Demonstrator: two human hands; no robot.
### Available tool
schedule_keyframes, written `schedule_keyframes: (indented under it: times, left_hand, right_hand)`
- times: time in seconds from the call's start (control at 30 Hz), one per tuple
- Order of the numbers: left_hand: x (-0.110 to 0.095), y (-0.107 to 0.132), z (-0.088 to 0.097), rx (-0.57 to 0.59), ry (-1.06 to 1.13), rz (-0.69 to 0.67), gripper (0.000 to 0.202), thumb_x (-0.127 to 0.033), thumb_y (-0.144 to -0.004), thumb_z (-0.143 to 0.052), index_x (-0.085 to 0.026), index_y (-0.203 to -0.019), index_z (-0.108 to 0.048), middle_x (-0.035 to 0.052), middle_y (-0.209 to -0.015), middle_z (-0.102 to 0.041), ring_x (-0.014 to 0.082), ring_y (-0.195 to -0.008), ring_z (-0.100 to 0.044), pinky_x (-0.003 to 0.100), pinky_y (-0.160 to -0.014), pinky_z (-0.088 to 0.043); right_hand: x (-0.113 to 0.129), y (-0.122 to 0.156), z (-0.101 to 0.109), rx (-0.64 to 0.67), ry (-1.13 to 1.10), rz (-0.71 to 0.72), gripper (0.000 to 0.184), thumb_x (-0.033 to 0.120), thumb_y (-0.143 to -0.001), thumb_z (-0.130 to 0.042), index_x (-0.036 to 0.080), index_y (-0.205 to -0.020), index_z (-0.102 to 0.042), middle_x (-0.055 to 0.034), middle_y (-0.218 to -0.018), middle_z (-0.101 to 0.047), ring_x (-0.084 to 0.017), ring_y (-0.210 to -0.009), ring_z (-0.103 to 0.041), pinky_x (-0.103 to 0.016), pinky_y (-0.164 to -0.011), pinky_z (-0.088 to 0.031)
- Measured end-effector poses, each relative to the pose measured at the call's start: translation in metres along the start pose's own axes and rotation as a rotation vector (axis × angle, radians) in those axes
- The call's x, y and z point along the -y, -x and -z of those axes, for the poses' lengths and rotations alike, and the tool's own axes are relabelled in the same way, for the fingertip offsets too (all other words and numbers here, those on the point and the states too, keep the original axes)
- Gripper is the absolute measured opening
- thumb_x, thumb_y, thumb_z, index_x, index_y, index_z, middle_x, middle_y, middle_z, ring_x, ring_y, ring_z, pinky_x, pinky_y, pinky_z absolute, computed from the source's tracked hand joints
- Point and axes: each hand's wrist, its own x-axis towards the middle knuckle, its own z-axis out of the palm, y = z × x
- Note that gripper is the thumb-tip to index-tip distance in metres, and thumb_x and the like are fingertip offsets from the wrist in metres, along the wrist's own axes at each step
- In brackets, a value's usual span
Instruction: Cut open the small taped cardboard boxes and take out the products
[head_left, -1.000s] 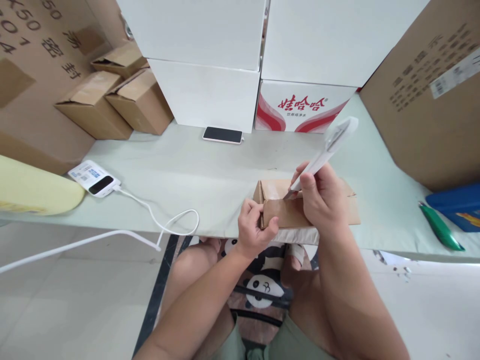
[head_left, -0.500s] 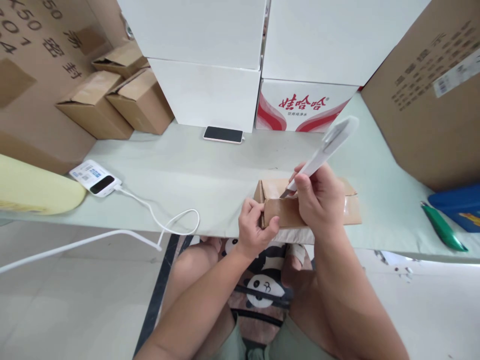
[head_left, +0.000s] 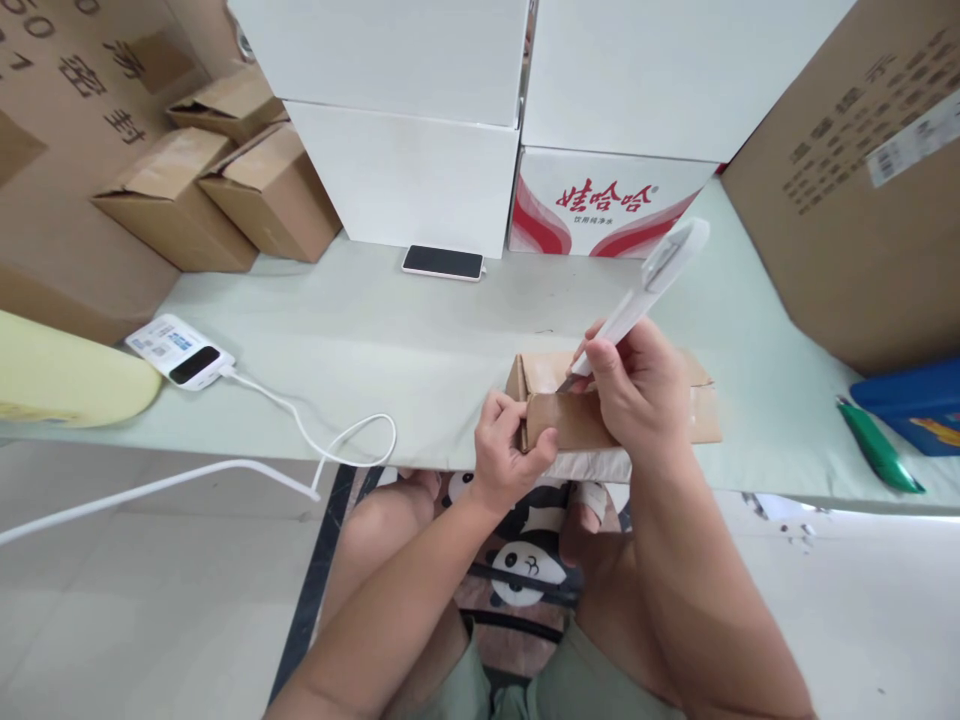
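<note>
A small brown cardboard box [head_left: 694,405] lies at the near edge of the pale green table [head_left: 390,340]. My left hand [head_left: 506,450] is closed on the box's left end, thumb on its front face. My right hand [head_left: 637,390] grips a white utility knife [head_left: 649,285], held like a pen. Its blade tip touches the top of the box near the left end. The knife handle points up and to the right.
White cartons [head_left: 409,120] and a red-and-white printed carton [head_left: 604,210] stand at the back, with a phone [head_left: 442,262] before them. Small brown boxes [head_left: 217,190] sit back left, a big carton [head_left: 862,190] right. A power bank [head_left: 180,352] with white cable [head_left: 315,440] lies left; a green pen [head_left: 877,450] right.
The knife tip has slid a little leftward along the box top. The view has shifted slightly; my left hand keeps its hold.
</note>
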Motion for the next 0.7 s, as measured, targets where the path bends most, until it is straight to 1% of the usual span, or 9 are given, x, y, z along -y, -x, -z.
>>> schedule_keyframes:
  times: [0.23, 0.37, 0.47, 0.53, 0.6, 0.7]
  left_hand:
    - [0.000, 0.000, 0.000, -0.008, 0.028, 0.018, 0.040, -0.053, -0.096, -0.061, -0.019, -0.076, -0.062, 0.0000, -0.075, -0.043, 0.0158, -0.068, -0.044, 0.029, -0.059, -0.045]
    - [0.001, -0.002, 0.000, 0.008, 0.033, 0.010, 0.041, -0.055, -0.097, -0.061, -0.019, -0.077, -0.063, -0.0004, -0.074, -0.042, 0.0156, -0.067, -0.043, 0.028, -0.057, -0.044]
    - [0.001, -0.004, 0.002, 0.031, 0.004, 0.009, 0.043, -0.056, -0.097, -0.059, -0.019, -0.076, -0.063, -0.0001, -0.074, -0.043, 0.0157, -0.067, -0.044, 0.029, -0.057, -0.044]
    - [0.000, -0.004, 0.003, 0.040, -0.025, -0.012, 0.043, -0.055, -0.098, -0.058, -0.019, -0.075, -0.061, 0.0000, -0.074, -0.043, 0.0158, -0.067, -0.045, 0.029, -0.058, -0.045]
    - [-0.002, -0.001, 0.004, 0.030, -0.053, -0.048, 0.039, -0.051, -0.099, -0.056, -0.020, -0.077, -0.059, 0.0001, -0.074, -0.043, 0.0162, -0.068, -0.046, 0.029, -0.059, -0.046]
    - [-0.007, 0.006, 0.004, -0.011, -0.078, -0.120, 0.029, -0.041, -0.101, -0.055, -0.021, -0.081, -0.056, 0.0008, -0.077, -0.044, 0.0173, -0.072, -0.049, 0.030, -0.062, -0.047]
  right_hand:
    - [0.004, 0.000, -0.007, -0.073, -0.051, 0.000, 0.045, 0.067, -0.087, -0.070, 0.023, -0.081, -0.060, 0.0038, -0.062, -0.062, -0.012, -0.050, -0.062, -0.026, -0.049, -0.050]
    - [0.010, 0.001, -0.016, -0.106, -0.173, -0.003, 0.044, 0.066, -0.087, -0.070, 0.024, -0.082, -0.058, 0.0035, -0.065, -0.065, -0.012, -0.051, -0.065, -0.025, -0.050, -0.055]
    - [0.011, 0.002, -0.020, -0.129, -0.218, -0.002, 0.042, 0.065, -0.088, -0.070, 0.025, -0.086, -0.056, 0.0032, -0.069, -0.066, -0.013, -0.055, -0.067, -0.025, -0.052, -0.058]
    - [0.009, 0.001, -0.020, -0.150, -0.245, -0.002, 0.036, 0.060, -0.092, -0.066, 0.026, -0.092, -0.055, 0.0026, -0.073, -0.066, -0.014, -0.061, -0.070, -0.027, -0.057, -0.061]
    - [0.006, 0.001, -0.015, -0.160, -0.294, -0.002, 0.027, 0.052, -0.096, -0.061, 0.027, -0.099, -0.052, 0.0017, -0.079, -0.066, -0.015, -0.072, -0.074, -0.029, -0.064, -0.064]
    - [0.006, -0.001, -0.002, -0.102, -0.383, -0.003, 0.020, 0.043, -0.096, -0.057, 0.027, -0.095, -0.045, -0.0001, -0.089, -0.065, -0.019, -0.095, -0.076, -0.033, -0.077, -0.066]
